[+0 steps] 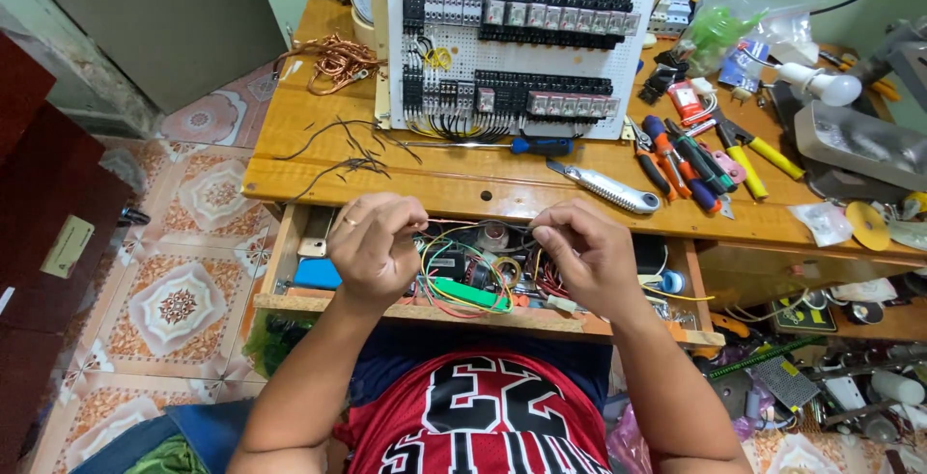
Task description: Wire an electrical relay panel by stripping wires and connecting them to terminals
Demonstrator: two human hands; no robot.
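Note:
My left hand and my right hand are raised over an open wooden drawer. Both pinch the ends of a thin dark wire stretched between them. There is a ring on my left hand. Below the hands the drawer holds tangled coloured wires, a green tool handle and a blue box. Farther back a white perforated panel carrying rows of black relays and terminal blocks leans upright on the wooden table.
A utility knife, a blue-handled screwdriver and several screwdrivers and pliers lie on the table's right. Copper wire scraps and cut dark wires lie at left. A lamp bulb is at far right, clutter below.

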